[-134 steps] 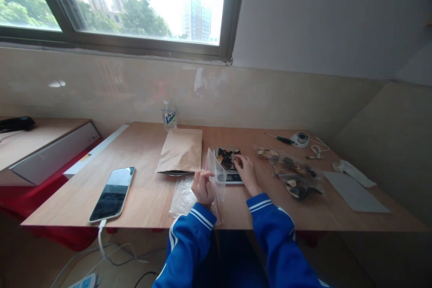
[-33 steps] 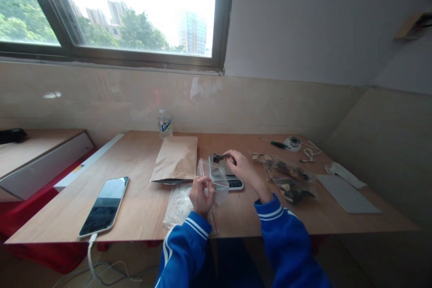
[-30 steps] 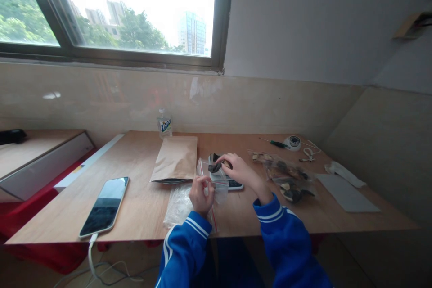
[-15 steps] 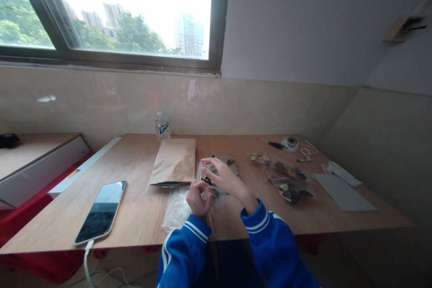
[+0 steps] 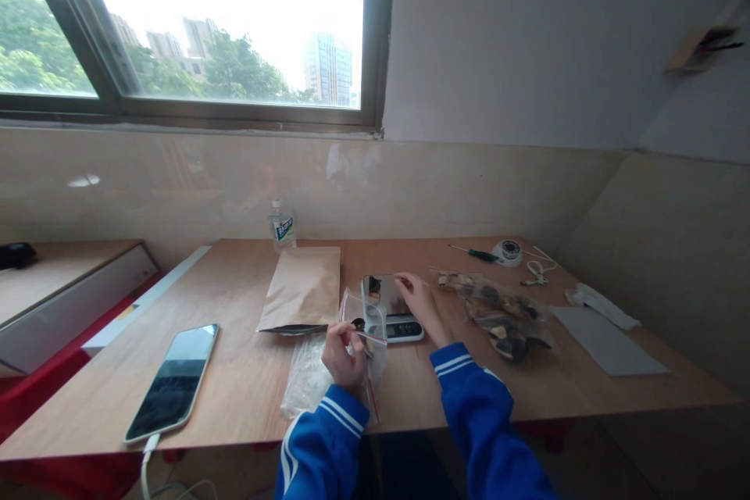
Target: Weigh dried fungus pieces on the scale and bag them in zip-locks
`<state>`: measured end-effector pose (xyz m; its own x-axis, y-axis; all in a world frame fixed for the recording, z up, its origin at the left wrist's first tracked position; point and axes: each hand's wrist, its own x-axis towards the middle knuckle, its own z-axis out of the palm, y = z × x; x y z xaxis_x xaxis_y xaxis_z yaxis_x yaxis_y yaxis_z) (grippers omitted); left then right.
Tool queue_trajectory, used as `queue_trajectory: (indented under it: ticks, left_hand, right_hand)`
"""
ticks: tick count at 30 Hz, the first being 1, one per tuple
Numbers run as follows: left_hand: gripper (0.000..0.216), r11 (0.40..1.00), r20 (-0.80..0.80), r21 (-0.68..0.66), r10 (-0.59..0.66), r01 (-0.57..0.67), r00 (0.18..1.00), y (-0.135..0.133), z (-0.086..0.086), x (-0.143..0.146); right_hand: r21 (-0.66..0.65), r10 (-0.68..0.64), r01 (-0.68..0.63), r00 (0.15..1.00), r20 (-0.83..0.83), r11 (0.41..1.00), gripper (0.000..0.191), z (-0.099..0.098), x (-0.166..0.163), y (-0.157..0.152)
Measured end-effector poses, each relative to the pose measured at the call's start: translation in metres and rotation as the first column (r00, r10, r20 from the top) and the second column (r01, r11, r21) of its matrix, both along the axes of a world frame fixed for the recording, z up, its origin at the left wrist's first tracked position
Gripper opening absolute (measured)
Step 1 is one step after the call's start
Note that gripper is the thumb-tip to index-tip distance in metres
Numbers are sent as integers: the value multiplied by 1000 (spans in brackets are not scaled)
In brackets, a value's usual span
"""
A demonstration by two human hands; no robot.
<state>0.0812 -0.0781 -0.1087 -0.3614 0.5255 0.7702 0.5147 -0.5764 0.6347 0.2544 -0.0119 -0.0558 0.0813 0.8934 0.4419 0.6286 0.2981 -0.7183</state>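
Note:
My left hand (image 5: 344, 355) is closed on the edge of a small clear zip bag (image 5: 378, 320) with a red seal line. A few dark pieces show inside the bag, partly hidden by my fingers. Just behind it lies a small digital scale (image 5: 417, 330) with a silver plate and a dark display. A dark piece (image 5: 373, 284) rests at the plate's left side, a brown bit beside it. Over the plate's right side, the fingertips of my right hand (image 5: 419, 297) are pinched together; what they hold, if anything, cannot be made out.
Left of the scale lies a brown paper pouch (image 5: 305, 281), with a plastic bottle (image 5: 282, 226) behind it. Clear plastic bags (image 5: 308, 379) lie by my left wrist. Filled bags (image 5: 498, 308), a screwdriver (image 5: 481, 255), a dome camera (image 5: 508, 251) and white paper (image 5: 609, 340) are rightward; a charging phone (image 5: 176, 383) is leftward.
My right hand has left the zip bag and moved right, over the scale's plate. The bag stays in my left hand, and more of the scale is now uncovered.

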Motion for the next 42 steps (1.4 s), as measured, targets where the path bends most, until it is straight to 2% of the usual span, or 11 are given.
queue_trajectory:
  ticks: [3,6,9,13,18,21,24,27,29,34,42]
  left_hand:
    - [7,999,-13,-52,2,-3,1000,0,0,1]
    - [7,998,1,-57,-10,10,1000,0,-1,0]
    - [8,999,27,-47,-3,4,1000,0,0,0]
    - [8,999,20,-42,0,1,1000,-1,1,0]
    - [7,1000,8,-22,-11,11,1000,-1,1,0]
    - [8,999,16,-44,-9,10,1000,-1,1,1]
    - [9,998,23,-62,-19,21,1000,-1,0,1]
    - [9,996,44,-87,-15,18,999,-1,-2,1]
    - [9,995,56,-100,-12,18,998,0,-2,0]
    - [9,994,78,-102,-17,24,997,0,-3,1]
    - [11,989,137,-119,-67,84,988,0,-3,2]
  right_hand:
    - [-8,170,-172,978,-118,985,35,36,-13,-15]
    - [-1,264,-265,961,-79,964,38,47,-22,-13]
    - [49,195,-197,980,43,979,35,29,-26,6]
    - [-126,247,-220,928,278,967,46,-8,-34,26]
    - [-72,181,-166,909,376,984,23,-28,-34,26]
    - [-23,137,-137,941,308,990,22,-25,-24,25]
    - [46,85,-87,996,36,995,23,-11,-16,22]
    - [88,54,-25,940,-338,996,34,11,-19,11]
    - [83,126,-99,889,-439,992,38,26,-28,0]
    - [48,377,-376,899,-225,925,30,46,-54,-30]
    - [73,391,-384,895,-215,920,30,48,-60,-44]
